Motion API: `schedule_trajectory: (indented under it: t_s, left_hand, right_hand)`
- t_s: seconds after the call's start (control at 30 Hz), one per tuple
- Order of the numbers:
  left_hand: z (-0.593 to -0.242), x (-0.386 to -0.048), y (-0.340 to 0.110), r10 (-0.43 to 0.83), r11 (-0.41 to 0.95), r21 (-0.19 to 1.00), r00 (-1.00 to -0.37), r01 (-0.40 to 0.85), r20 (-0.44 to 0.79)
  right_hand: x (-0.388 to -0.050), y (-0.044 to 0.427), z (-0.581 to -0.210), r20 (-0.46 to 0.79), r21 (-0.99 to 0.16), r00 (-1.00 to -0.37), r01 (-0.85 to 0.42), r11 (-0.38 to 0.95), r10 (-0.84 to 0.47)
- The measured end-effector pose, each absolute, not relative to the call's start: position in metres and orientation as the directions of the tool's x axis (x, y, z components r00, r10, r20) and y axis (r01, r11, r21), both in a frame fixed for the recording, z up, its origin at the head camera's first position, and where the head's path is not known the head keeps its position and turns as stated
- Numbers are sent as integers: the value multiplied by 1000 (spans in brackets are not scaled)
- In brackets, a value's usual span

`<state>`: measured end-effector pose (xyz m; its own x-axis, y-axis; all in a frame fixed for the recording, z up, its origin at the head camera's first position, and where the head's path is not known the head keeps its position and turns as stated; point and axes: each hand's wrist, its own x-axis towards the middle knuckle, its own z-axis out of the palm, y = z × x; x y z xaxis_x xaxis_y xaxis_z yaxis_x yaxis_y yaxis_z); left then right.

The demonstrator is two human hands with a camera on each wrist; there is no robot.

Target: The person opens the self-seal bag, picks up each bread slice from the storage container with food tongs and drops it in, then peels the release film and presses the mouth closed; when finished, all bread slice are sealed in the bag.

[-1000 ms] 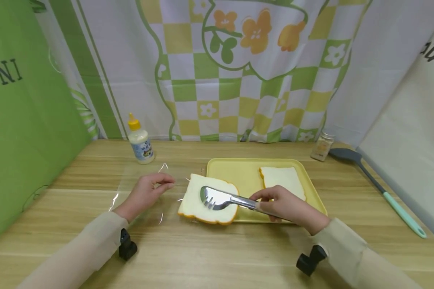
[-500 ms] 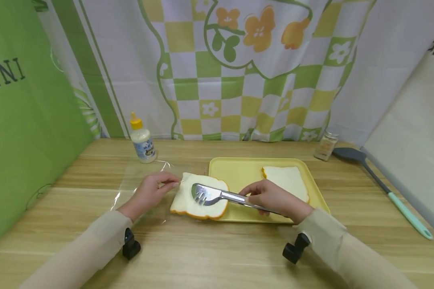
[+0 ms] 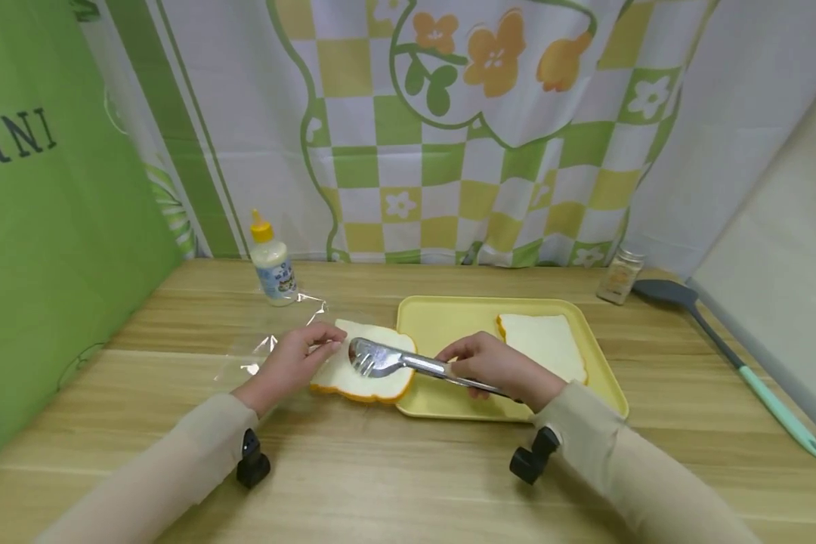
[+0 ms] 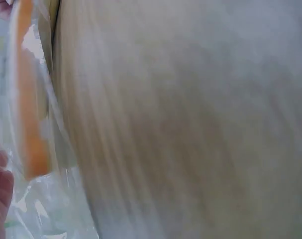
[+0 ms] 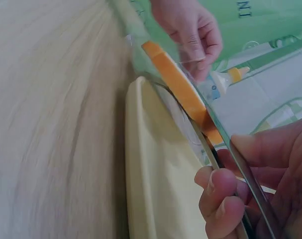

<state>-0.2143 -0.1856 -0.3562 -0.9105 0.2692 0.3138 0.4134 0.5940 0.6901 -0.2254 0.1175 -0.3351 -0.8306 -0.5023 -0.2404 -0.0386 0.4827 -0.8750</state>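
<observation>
My right hand (image 3: pixel 493 366) grips metal tongs (image 3: pixel 425 364) by the handles, and the tongs clasp a bread slice (image 3: pixel 374 387) with an orange-brown crust. One slotted tong head lies over the slice's white face. At the slice's left end, my left hand (image 3: pixel 298 361) pinches the edge of a clear plastic bag (image 3: pixel 245 359) between thumb and fingers. In the left wrist view, film shows beside the slice's crust (image 4: pixel 29 109); how far the slice is inside cannot be told. The slice's right end overlaps the left edge of the yellow tray (image 3: pixel 449 310).
A second bread slice (image 3: pixel 544 347) lies on the tray's right half. Behind the bag stands a squeeze bottle (image 3: pixel 274 268) with a yellow cap. A small shaker jar (image 3: pixel 620 277) is at the back right, beside a dark spatula (image 3: pixel 710 329) with a mint handle.
The tongs and bread slice have moved left, off most of the tray and toward the bag. My right hand moved left with them. My left hand has stayed at the bag's edge, now overlapping the slice's end.
</observation>
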Motion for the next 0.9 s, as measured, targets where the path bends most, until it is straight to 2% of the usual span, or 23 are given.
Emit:
schedule_trajectory:
  t_s: [0.17, 0.63, 0.9]
  left_hand:
    - [-356, -214, -185, 234, 606, 702, -927, 374, 292]
    - [-357, -214, -183, 195, 603, 695, -918, 391, 346]
    - [-357, -211, -186, 175, 563, 763, -948, 318, 266]
  right_hand:
    - [-227, 112, -340, -267, -879, -840, 10, 477, -473]
    - [-219, 93, -345, -253, -853, -840, -42, 521, -481]
    - [-221, 96, -348, -223, -909, -847, 1, 417, -484]
